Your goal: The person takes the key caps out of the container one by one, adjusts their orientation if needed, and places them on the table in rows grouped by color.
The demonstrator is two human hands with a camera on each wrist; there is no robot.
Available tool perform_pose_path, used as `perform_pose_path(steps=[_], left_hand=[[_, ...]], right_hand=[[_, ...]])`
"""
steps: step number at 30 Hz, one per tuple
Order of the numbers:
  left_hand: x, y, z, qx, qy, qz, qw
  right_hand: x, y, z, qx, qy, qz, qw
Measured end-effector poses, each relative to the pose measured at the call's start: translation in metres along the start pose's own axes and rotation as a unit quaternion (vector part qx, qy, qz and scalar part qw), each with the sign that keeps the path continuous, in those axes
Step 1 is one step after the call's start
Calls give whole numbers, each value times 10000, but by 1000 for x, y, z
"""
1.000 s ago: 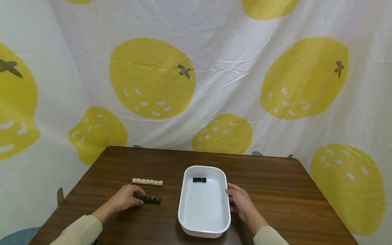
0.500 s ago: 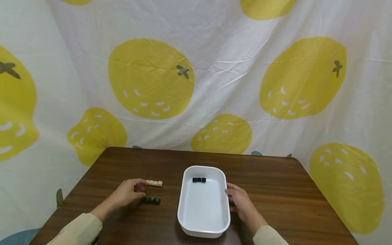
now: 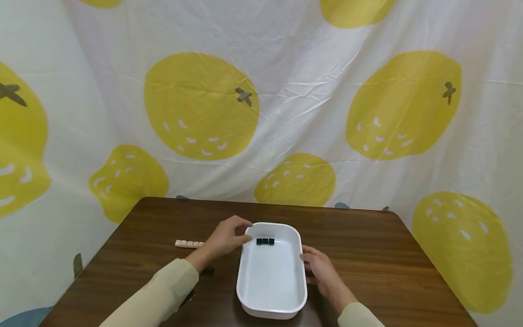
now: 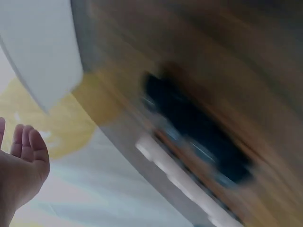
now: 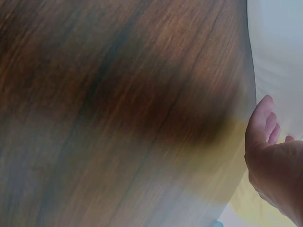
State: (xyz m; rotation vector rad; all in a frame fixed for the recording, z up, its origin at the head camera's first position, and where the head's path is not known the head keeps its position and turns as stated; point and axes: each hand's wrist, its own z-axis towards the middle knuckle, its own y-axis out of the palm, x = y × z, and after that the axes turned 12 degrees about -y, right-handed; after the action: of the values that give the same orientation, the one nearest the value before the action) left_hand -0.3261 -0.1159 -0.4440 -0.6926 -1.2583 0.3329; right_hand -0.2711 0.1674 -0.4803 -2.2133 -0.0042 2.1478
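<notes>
In the head view my left hand (image 3: 226, 236) reaches to the left rim of a deep white tray (image 3: 271, 284), thumb and fingers apart with nothing visible between them. Its contact with the rim is unclear. My right hand (image 3: 323, 270) holds the tray's right side. Inside, at the far end, lie three black keycaps (image 3: 265, 241) in a row. On the table, left of the tray, a row of cream keycaps (image 3: 188, 244) is partly hidden by my left hand and wrist. Nearer lies a row of black keycaps (image 4: 199, 132), blurred in the left wrist view and mostly covered in the head view.
Everything stands on a dark brown wooden table (image 3: 367, 254). Behind its far edge hangs a white cloth (image 3: 294, 100) printed with yellow lemons. A dark object (image 3: 188, 297) shows beneath my left sleeve, its kind unclear.
My left hand has left the black row, passed near the cream row and swung right to the tray's left rim. The right hand and tray have stayed put.
</notes>
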Motion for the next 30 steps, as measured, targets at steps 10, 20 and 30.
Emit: perform_pose_path(steps=[10, 20, 30], left_hand=[[27, 47, 31, -238, 67, 287, 9993], [29, 75, 47, 63, -168, 1167, 9930], [23, 90, 56, 207, -356, 2348, 9712]], right_hand=[[2, 0, 0, -3, -61, -6, 10000], [2, -2, 0, 19, -48, -9, 10000], [0, -2, -1, 42, -39, -68, 10000]])
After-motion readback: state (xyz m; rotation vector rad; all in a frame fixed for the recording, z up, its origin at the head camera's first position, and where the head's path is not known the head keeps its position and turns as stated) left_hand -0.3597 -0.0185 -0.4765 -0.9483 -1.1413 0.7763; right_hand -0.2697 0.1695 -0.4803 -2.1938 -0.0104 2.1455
